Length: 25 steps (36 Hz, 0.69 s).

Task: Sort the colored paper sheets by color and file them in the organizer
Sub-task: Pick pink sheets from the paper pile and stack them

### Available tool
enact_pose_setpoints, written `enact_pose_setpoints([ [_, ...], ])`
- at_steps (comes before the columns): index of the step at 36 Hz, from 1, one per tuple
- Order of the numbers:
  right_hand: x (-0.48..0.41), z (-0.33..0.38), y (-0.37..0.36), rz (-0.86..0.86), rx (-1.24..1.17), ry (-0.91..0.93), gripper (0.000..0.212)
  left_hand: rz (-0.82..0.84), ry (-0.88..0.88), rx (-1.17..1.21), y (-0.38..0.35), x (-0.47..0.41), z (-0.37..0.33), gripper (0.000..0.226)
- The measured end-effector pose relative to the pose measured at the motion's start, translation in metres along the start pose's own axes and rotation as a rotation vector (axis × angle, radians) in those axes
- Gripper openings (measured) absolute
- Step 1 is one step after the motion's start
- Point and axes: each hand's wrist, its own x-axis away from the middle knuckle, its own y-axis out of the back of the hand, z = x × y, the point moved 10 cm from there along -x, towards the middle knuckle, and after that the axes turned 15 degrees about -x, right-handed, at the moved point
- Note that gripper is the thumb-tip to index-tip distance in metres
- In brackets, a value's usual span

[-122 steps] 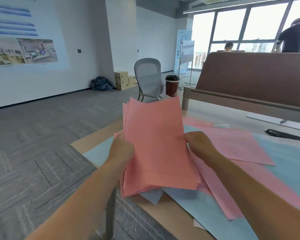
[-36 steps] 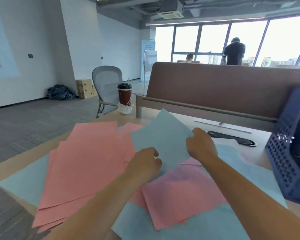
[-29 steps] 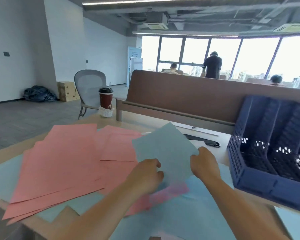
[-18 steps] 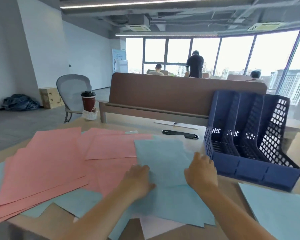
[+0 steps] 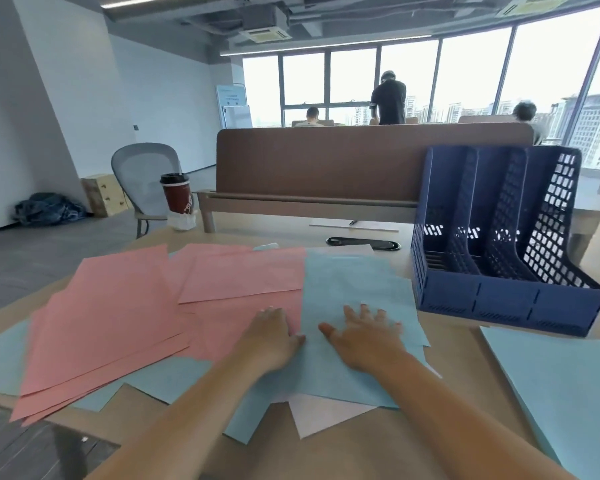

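Several salmon-pink sheets lie fanned over the left and middle of the wooden desk. A stack of light blue sheets lies to their right. My right hand rests flat on that blue stack, fingers spread. My left hand lies flat at the seam between pink and blue paper. A pale pink sheet corner pokes out underneath. More blue paper lies at the right. The dark blue three-slot organizer stands at the back right, its slots showing no paper.
A dark red coffee cup stands at the desk's far left corner. A brown partition runs along the back edge, with a black cable grommet before it. A grey chair stands beyond. People are by the windows.
The blue sheet that both hands held up has come down onto the blue stack. Both hands have flattened onto the paper. The view has swung right, bringing the organizer into sight.
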Motion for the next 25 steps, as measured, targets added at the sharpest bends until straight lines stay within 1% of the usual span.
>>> enact_pose_setpoints([
  [4, 0.007, -0.008, 0.008, -0.051, 0.032, -0.068, 0.083, 0.025, -0.008, -0.011, 0.0, 0.005, 0.001, 0.039],
  [8, 0.011, -0.004, 0.01, -0.076, 0.02, -0.094, 0.085, 0.055, -0.011, -0.017, 0.001, 0.013, 0.007, 0.036],
  [10, 0.01, 0.008, 0.009, -0.084, -0.003, -0.049, 0.083, 0.063, 0.005, -0.024, 0.0, 0.015, 0.015, 0.038],
  [12, 0.007, 0.028, 0.007, -0.094, -0.013, 0.054, 0.079, 0.059, 0.015, -0.014, 0.001, 0.016, 0.022, 0.04],
  [14, 0.006, 0.05, 0.005, -0.095, -0.022, 0.153, 0.075, 0.04, 0.032, 0.028, 0.008, 0.017, 0.03, 0.042],
  [17, 0.003, 0.078, -0.002, -0.07, -0.038, 0.238, 0.072, 0.009, 0.103, 0.102, 0.019, 0.015, 0.051, 0.047],
  [21, -0.011, 0.11, -0.014, -0.026, -0.031, 0.293, 0.072, -0.039, 0.224, 0.159, 0.033, 0.011, 0.089, 0.033],
  [25, -0.03, 0.135, -0.023, -0.005, 0.008, 0.33, 0.071, -0.083, 0.384, 0.277, 0.04, 0.008, 0.136, 0.027],
])
